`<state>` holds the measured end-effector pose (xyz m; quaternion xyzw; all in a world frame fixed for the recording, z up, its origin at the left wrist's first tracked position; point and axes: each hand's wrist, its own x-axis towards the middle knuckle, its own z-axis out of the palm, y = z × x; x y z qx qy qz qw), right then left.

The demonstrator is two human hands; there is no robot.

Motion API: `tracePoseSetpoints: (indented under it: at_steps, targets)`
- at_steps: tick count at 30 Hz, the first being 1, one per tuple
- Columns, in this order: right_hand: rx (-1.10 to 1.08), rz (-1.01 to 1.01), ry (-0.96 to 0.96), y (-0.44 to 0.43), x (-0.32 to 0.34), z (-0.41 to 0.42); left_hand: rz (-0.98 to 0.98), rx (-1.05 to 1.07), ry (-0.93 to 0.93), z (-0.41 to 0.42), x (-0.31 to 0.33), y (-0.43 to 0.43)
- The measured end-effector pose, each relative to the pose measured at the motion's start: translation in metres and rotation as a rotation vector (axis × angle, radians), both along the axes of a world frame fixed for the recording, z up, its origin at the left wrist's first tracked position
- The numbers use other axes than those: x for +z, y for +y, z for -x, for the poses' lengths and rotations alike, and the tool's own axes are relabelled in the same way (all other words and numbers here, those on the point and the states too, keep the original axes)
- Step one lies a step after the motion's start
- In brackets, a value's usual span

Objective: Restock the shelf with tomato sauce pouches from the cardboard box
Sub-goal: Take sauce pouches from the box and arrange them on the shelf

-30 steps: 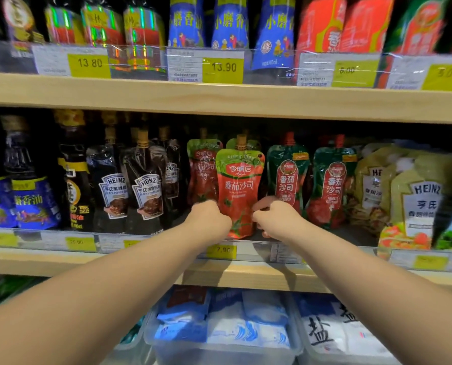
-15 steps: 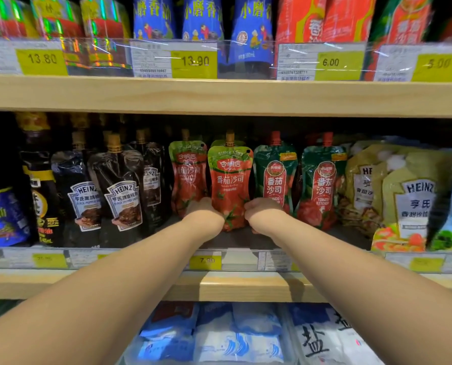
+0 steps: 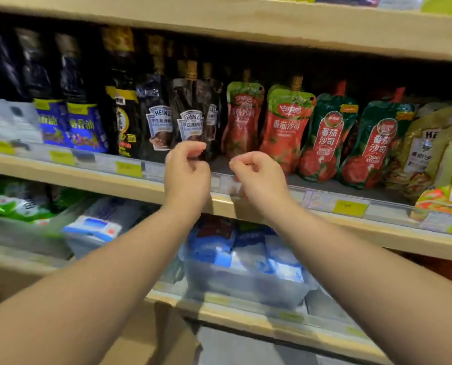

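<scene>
Both hands had come back off the shelf since the half-second before, when they were pressed against the foot of the front red pouch; the view had also swung left and dipped. The left hand (image 3: 187, 172) hung at about 9 o'clock from the right hand (image 3: 259, 177), the two near each other but apart, just in front of the pale wooden shelf edge with its clear price rail (image 3: 130, 168). Each was loosely curled, fingertips drawn toward the thumb, and nothing showed between the fingers, so I judged both empty, let go after setting stock.

The task's thing stood upright at 1 o'clock from the right hand: a red, green-topped tomato sauce pouch with a gold spout cap (image 3: 285, 127), faced forward at the front of its row, with a second red pouch of the same kind (image 3: 242, 119) just beside it at 9 o'clock and set slightly further back. At 3 o'clock from them stood dark green ketchup pouches with red caps (image 3: 327, 138), and at 9 o'clock black Heinz sauce pouches (image 3: 161, 127).

The label-out, upright stance looked deliberate: shoppers read the front, and the rail stops the soft base sliding off. A brown cardboard flap (image 3: 151, 338) at 6 o'clock was probably the supply box, though blurred. The next reach, I reckoned, would be down there.
</scene>
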<state>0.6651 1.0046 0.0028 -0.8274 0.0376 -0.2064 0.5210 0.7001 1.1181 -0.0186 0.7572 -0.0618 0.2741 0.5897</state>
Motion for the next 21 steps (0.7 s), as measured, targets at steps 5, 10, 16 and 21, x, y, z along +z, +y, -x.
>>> tracePoseSetpoints:
  at_steps: [5, 10, 16, 21]
  targets:
    - [0.145, -0.055, 0.130, 0.080, -0.053, 0.027, 0.042, 0.154, 0.170, 0.045, -0.077, 0.086]
    - [0.384, -0.066, 0.468, 0.160, -0.120, 0.048, -0.202, 0.242, 0.731, 0.075, -0.168, 0.196]
    - [0.502, 0.002, 0.758, 0.241, -0.192, 0.056, -0.405, 0.350, 0.981, 0.111, -0.202, 0.302]
    - [0.464, -0.157, 1.017, 0.306, -0.247, 0.065, -0.480, 0.171, 1.268, 0.123, -0.194, 0.355]
